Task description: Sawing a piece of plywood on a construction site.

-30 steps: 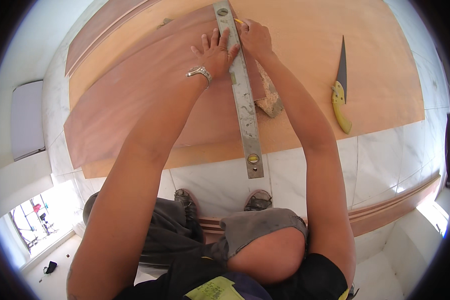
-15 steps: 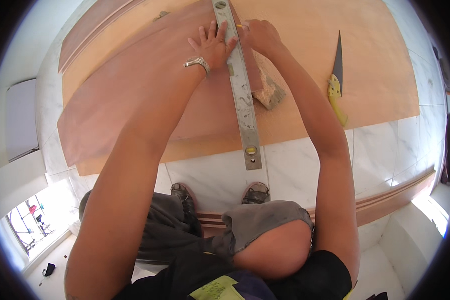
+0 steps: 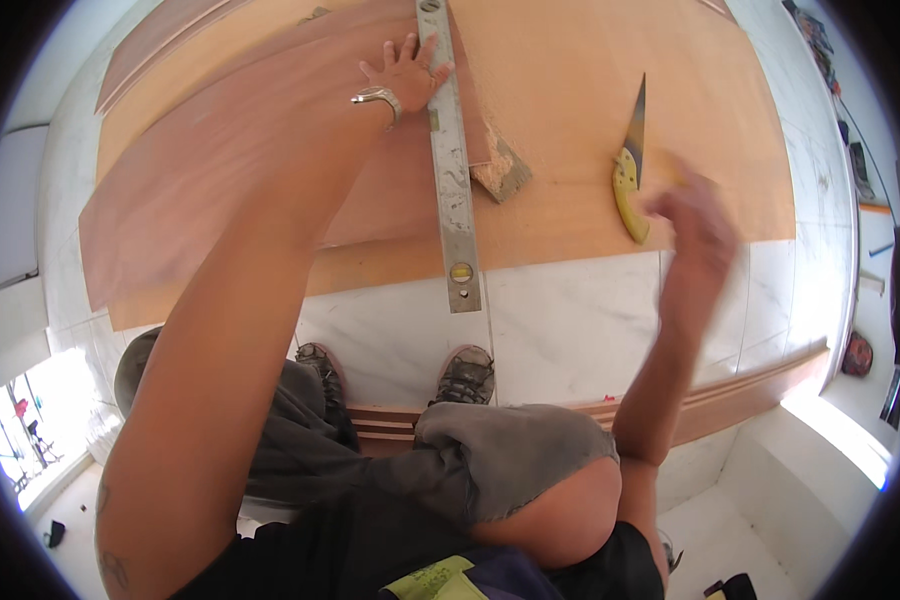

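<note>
My left hand [image 3: 410, 80], with a metal wristwatch on its wrist [image 3: 378, 97], lies flat with fingers spread on a reddish-brown board [image 3: 260, 170]. Its fingertips reach onto a long metal spirit level [image 3: 454, 190], which lies lengthwise along the board near its right edge. My right hand [image 3: 705, 225] is raised at the right, beside the yellow handle of a handsaw [image 3: 628, 195]. Motion smears its fingers; a faint yellowish streak shows by them, and what they hold cannot be made out. The saw lies on a larger tan sheet [image 3: 560, 110], blade pointing away from me.
A rough broken block [image 3: 503, 172] sits under the board's right edge. My shoes [image 3: 463, 375] stand on white marbled tiles [image 3: 570, 310] at the sheet's near edge. Long wooden strips [image 3: 750, 395] lie behind them, running to the right. Assorted items line the far right wall.
My right hand has left the spirit level's far part, where it held a small yellow pencil-like stick, and swung right and nearer. My left hand stays on the board. The view has shifted right.
</note>
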Demonstrator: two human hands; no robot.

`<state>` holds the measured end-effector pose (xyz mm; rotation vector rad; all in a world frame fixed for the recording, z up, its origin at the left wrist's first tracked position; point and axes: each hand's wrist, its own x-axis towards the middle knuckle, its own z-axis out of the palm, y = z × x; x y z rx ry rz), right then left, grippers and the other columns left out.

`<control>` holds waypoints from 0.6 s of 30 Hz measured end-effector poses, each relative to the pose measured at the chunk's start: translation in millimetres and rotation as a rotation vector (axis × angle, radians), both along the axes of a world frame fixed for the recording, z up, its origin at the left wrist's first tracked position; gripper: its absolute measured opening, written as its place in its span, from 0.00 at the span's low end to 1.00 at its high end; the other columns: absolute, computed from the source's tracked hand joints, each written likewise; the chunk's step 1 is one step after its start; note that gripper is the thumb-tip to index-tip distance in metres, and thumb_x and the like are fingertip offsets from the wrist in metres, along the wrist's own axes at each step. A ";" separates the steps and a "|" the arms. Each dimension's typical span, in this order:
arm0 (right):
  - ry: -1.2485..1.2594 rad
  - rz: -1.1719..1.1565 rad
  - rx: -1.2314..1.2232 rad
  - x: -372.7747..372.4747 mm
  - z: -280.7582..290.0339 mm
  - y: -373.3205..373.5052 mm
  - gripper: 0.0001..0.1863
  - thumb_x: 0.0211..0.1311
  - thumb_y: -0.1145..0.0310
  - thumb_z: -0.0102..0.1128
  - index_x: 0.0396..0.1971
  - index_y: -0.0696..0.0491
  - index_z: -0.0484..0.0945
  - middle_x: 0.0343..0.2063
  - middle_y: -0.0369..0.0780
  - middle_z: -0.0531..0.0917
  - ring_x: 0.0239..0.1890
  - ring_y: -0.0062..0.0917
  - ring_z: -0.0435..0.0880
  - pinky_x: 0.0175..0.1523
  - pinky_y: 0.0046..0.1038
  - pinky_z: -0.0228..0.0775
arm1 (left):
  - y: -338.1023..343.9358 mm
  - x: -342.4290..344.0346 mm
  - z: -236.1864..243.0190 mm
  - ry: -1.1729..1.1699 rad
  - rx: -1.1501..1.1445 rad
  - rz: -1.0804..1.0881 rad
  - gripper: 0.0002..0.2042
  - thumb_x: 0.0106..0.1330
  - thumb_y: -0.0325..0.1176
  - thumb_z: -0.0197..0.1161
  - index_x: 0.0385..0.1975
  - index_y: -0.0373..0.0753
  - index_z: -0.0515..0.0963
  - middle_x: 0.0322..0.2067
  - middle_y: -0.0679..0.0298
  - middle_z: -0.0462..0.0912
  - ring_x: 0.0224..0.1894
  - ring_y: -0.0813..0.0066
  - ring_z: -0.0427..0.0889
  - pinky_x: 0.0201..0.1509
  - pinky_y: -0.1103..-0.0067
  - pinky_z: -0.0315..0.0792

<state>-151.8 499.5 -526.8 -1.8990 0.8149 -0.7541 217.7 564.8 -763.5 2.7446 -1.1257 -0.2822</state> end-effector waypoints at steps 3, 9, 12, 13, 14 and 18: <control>-0.923 0.199 0.040 -35.3 69.6 27.0 0.13 0.66 0.77 0.56 0.48 0.65 0.76 0.39 0.38 0.80 0.41 0.25 0.76 0.53 0.31 0.69 | 0.1 -5.9 4.6 0.020 0.022 0.024 0.38 0.71 0.71 0.32 0.78 0.63 0.43 0.79 0.64 0.42 0.79 0.49 0.39 0.72 0.34 0.36; -1.346 0.666 0.361 -74.9 104.8 63.3 0.08 0.60 0.76 0.63 0.25 0.52 0.72 0.30 0.35 0.73 0.34 0.20 0.73 0.47 0.25 0.64 | 14.3 -31.0 -0.3 0.044 -0.023 0.038 0.38 0.73 0.68 0.32 0.78 0.56 0.42 0.79 0.61 0.41 0.79 0.48 0.39 0.73 0.34 0.35; -0.727 0.869 0.362 -89.4 101.7 63.0 0.11 0.73 0.66 0.52 0.51 0.40 0.78 0.40 0.30 0.77 0.34 0.20 0.74 0.50 0.32 0.70 | 24.6 -39.2 -2.6 0.014 -0.020 0.042 0.38 0.73 0.68 0.32 0.78 0.55 0.41 0.79 0.61 0.41 0.79 0.49 0.39 0.73 0.35 0.36; -0.702 0.748 0.160 -92.7 98.6 64.3 0.12 0.74 0.66 0.51 0.53 0.40 0.78 0.40 0.30 0.77 0.36 0.20 0.74 0.49 0.31 0.70 | 26.5 -40.6 -2.9 0.013 -0.015 0.034 0.38 0.73 0.67 0.32 0.78 0.55 0.41 0.79 0.61 0.41 0.79 0.49 0.39 0.73 0.35 0.36; -0.670 0.617 -0.036 -96.3 96.4 66.3 0.14 0.75 0.67 0.50 0.55 0.40 0.78 0.41 0.29 0.77 0.38 0.20 0.74 0.49 0.30 0.71 | 27.6 -41.4 -3.2 0.003 -0.009 0.043 0.38 0.73 0.67 0.32 0.78 0.55 0.41 0.79 0.61 0.41 0.79 0.49 0.39 0.73 0.35 0.36; -0.710 0.689 0.060 -106.3 99.0 62.2 0.14 0.72 0.62 0.57 0.54 0.39 0.81 0.40 0.28 0.78 0.38 0.19 0.75 0.45 0.25 0.71 | 26.4 -41.9 -2.5 0.032 0.006 0.047 0.38 0.73 0.66 0.31 0.78 0.55 0.40 0.79 0.61 0.40 0.79 0.50 0.38 0.74 0.37 0.34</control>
